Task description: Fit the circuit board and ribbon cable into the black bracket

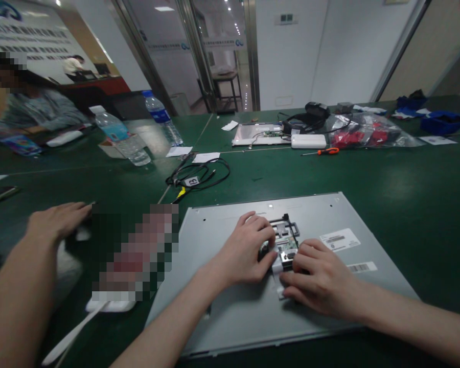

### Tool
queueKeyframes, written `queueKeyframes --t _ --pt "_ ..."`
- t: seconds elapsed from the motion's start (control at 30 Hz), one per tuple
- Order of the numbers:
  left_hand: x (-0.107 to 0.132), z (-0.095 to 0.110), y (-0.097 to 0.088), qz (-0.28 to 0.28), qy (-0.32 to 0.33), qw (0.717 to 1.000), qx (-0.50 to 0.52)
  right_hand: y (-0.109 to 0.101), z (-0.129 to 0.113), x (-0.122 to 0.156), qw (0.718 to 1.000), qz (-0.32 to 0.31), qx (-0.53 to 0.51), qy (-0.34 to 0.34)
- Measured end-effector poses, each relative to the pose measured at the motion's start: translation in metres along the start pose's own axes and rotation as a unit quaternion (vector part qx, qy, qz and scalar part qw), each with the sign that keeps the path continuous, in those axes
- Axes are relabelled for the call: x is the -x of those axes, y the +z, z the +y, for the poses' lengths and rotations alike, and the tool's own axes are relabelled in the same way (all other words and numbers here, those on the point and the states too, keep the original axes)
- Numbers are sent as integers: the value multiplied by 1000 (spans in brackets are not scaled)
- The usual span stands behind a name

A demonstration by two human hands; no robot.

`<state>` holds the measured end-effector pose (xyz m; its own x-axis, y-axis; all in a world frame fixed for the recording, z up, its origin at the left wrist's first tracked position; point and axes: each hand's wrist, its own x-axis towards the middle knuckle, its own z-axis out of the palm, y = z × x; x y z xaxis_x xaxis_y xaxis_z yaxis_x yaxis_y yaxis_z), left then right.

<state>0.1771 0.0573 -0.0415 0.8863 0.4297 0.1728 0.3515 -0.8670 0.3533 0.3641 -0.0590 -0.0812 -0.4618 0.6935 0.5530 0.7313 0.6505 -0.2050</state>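
A grey metal panel [230,312] lies flat on the green table in front of me. At its middle sits a small green circuit board [287,247] in a black frame, with a white flat cable [276,265] at its near edge. My left hand [249,250] has its fingers curled over the board's left edge. My right hand [318,278] lies just right of it, fingers pressed together on the white cable and the board's near side. The two hands almost touch. Two barcode labels [339,239] sit on the panel to the right.
Another person's forearm and hand [55,221] reach in from the left beside a pixelated patch. Coiled black cable [199,176], two water bottles [124,137], paper slips, an orange screwdriver [327,151], a second panel [258,134], a plastic bag [368,132] and blue bins lie farther back. A seated person is at far left.
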Motion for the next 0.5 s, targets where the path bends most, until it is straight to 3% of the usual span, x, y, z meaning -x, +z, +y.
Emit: queueKeyframes --t 0.5 --pt "1 0 -1 2 -2 1000 11 0 0 -1 1000 14 5 -14"
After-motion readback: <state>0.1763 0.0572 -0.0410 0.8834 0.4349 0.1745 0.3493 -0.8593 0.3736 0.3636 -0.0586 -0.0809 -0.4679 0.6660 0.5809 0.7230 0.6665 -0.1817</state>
